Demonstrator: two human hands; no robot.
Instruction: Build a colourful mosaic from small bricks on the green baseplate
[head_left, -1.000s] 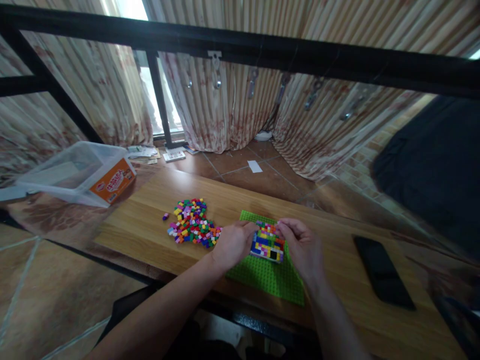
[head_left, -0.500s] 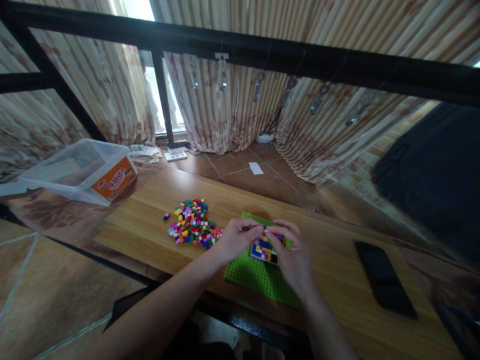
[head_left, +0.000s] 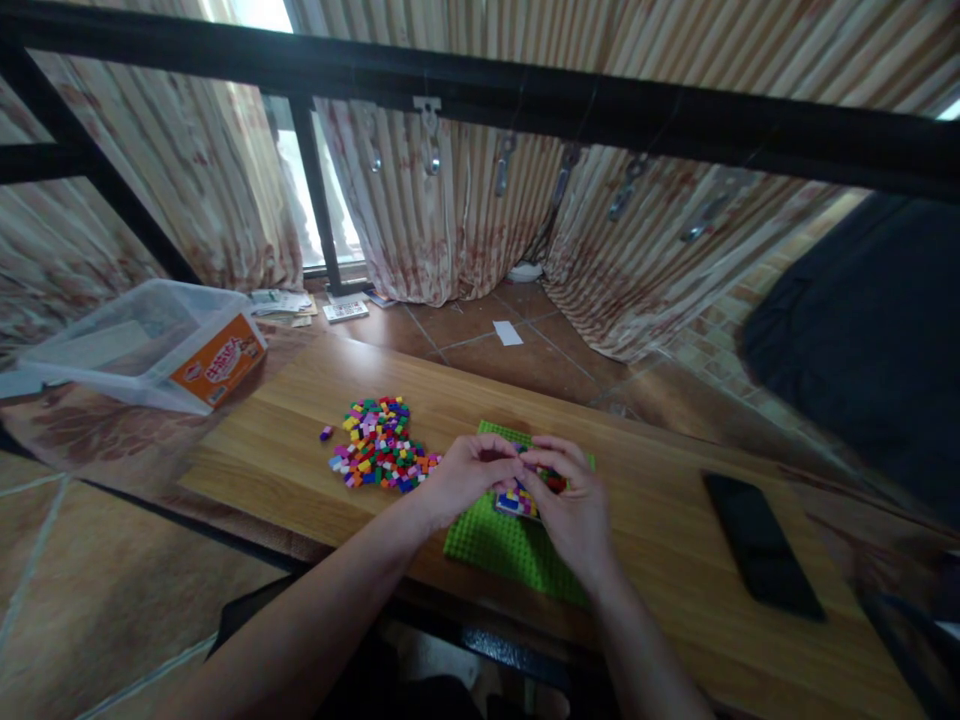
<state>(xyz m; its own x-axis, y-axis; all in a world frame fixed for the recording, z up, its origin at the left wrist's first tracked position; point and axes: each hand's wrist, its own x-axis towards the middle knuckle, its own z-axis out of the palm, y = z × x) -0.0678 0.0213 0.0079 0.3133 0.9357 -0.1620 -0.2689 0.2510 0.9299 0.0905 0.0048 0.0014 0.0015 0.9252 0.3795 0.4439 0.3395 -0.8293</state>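
My left hand [head_left: 469,475] and my right hand [head_left: 574,500] meet fingertip to fingertip above a green studded baseplate [head_left: 510,552]. Both are closed in a pinch, and whatever sits between the fingertips is too small and covered to make out. Under them, partly hidden by my right hand, a block of multicoloured toy bricks [head_left: 516,502] rests on the baseplate. To the left of my left hand spreads a loose pile of small coloured bricks [head_left: 379,450], with a purple-and-pink brick [head_left: 326,433] lying apart from it.
A wooden board [head_left: 285,440] carries all this, with a black phone [head_left: 761,545] at its right. Further left stands a clear plastic bin [head_left: 142,350] with an orange label. A black metal rail [head_left: 480,85] crosses above, in front of curtains.
My right hand has shifted left and now covers more of the brick block, its fingertips closer to the left hand's. The whole view has moved slightly.
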